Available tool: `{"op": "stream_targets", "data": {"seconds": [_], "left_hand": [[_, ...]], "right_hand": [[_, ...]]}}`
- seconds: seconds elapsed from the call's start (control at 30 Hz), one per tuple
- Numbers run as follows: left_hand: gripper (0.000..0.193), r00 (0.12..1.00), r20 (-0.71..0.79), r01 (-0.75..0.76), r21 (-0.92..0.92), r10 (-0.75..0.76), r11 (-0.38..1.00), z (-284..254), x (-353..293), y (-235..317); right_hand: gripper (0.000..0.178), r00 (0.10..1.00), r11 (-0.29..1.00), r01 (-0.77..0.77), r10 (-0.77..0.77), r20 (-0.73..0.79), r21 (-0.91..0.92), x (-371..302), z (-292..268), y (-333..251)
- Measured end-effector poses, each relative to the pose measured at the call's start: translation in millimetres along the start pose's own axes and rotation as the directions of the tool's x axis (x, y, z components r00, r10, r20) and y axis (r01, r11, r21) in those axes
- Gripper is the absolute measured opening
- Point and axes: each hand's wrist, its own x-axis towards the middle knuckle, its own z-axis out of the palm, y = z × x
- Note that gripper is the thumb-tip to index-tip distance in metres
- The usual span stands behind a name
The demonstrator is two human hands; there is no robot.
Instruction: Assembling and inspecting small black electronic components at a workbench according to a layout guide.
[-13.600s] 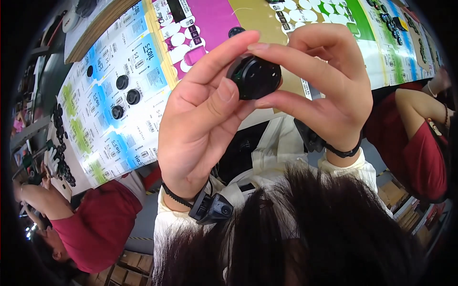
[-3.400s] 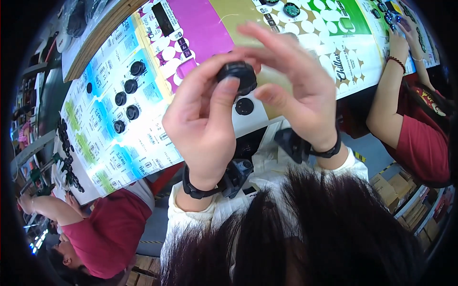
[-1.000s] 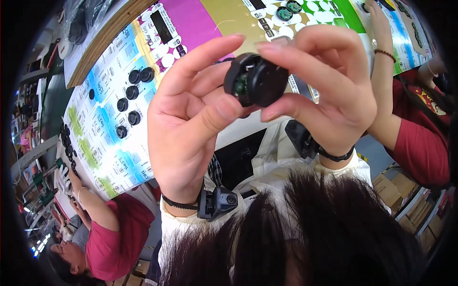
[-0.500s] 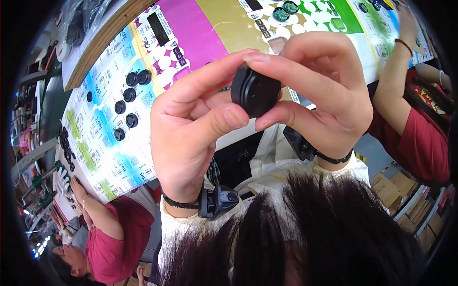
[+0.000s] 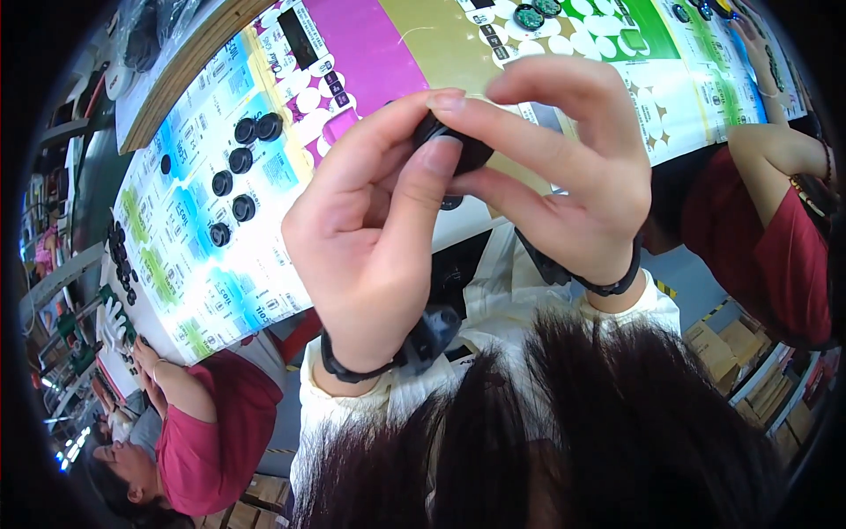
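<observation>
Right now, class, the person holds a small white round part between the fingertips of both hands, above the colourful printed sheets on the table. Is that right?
Not quite: the head view shows the round part is black, not white. The left hand and right hand do pinch it together above the printed sheets on the table.

A black round part (image 5: 458, 150) sits between the fingers (image 5: 520, 110); beyond them the counter (image 5: 423, 44) shows magenta, gold, green and blue printed sheets.
</observation>
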Motion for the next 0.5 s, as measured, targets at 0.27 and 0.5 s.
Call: {"op": "stream_targets", "data": {"seconds": [0.27, 0.5], "left_hand": [[0.021, 0.975, 0.021, -0.218, 0.261, 0.22, 0.941, -0.5, -1.8, -6.8], [0.02, 0.999, 0.032, -0.041, 0.339, 0.032, 0.94, -20.6, 12.6, -21.3]], "right_hand": [[0.028, 0.753, 0.556, -0.593, 0.639, 0.157, 0.583, -8.0, 14.2, -22.9], [0.026, 0.676, 0.416, -0.645, 0.702, 0.224, 0.641, -25.2, 33.2, -1.5]]}}
